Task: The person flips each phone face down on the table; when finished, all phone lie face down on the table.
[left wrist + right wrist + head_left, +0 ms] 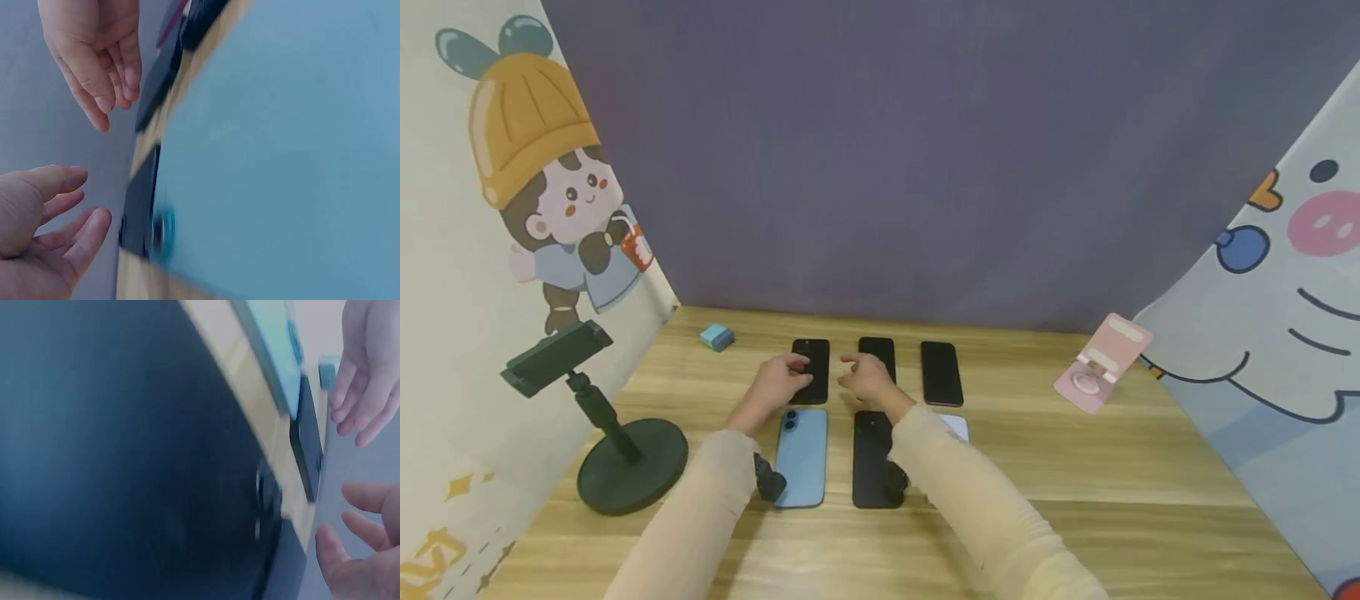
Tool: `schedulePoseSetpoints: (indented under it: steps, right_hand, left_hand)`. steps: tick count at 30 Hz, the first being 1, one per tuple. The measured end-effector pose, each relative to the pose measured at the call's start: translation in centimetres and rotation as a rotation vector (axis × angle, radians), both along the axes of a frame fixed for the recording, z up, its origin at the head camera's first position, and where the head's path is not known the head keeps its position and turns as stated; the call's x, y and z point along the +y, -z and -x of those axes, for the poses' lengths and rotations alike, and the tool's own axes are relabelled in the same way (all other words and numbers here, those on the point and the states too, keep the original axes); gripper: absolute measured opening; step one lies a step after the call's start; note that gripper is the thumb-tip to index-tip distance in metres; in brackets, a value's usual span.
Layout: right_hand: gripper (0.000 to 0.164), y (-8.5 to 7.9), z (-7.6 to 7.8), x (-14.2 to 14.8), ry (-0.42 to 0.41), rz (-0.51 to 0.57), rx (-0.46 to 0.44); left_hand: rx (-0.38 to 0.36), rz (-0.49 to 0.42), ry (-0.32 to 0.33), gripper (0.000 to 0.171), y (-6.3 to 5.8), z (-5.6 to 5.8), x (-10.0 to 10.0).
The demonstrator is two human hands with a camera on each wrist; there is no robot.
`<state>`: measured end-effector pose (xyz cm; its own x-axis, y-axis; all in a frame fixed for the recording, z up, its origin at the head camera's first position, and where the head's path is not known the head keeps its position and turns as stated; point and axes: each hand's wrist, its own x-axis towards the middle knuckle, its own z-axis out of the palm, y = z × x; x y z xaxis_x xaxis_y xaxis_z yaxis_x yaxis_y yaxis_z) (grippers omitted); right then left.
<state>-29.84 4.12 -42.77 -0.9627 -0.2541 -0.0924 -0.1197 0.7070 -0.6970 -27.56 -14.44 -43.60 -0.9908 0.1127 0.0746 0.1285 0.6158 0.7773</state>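
Six phones lie in two rows on the wooden table. My left hand (775, 382) hovers over the back left black phone (818, 367), fingers parted and holding nothing. My right hand (868, 379) is above the back middle black phone (878, 346), also with nothing in its fingers. A third black phone (942, 373) lies at the back right. In front are a light blue phone (802, 462) under my left wrist, a black phone (872, 458), and a pale phone (956, 426) mostly hidden by my right sleeve. The left wrist view shows both hands apart from the phones.
A black phone stand (631, 467) with a round base stands at the left. Toward the back left lies a small blue block (717, 337). At the right is a folding pink phone stand (1105, 362). A grey backdrop (887, 167) rises behind the table.
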Motion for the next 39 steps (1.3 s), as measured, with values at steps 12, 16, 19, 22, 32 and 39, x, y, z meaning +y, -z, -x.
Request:
schedulePoseSetpoints:
  steps: [12,16,19,22,32,39]
  right_hand:
    - [0.041,0.6,0.4,5.6,0.11,-0.127,0.075]
    - [0.041,0.8,0.1,6.4,0.127,-0.105,0.066]
    - [0.039,0.9,-0.1,6.8,0.141,-0.066,0.055]
    - [0.038,1.1,-0.1,7.0,0.175,-0.007,0.039]
    - [0.038,1.6,-0.2,6.5,0.278,0.137,-0.019]
    - [0.039,1.8,-0.1,6.7,0.305,0.218,-0.07]
  left_hand:
    - [-0.098,-0.01,0.044,0.044,1.0,1.3,6.7]
    - [-0.09,0.03,0.033,0.041,1.5,1.5,7.5]
    - [-0.092,0.015,0.029,0.037,1.6,1.4,7.9]
    - [-0.096,-0.01,0.018,0.034,1.8,1.4,8.3]
    - [-0.08,-0.016,-0.03,0.028,1.9,1.0,8.8]
    - [-0.061,0.002,-0.047,0.028,2.0,1.2,9.1]
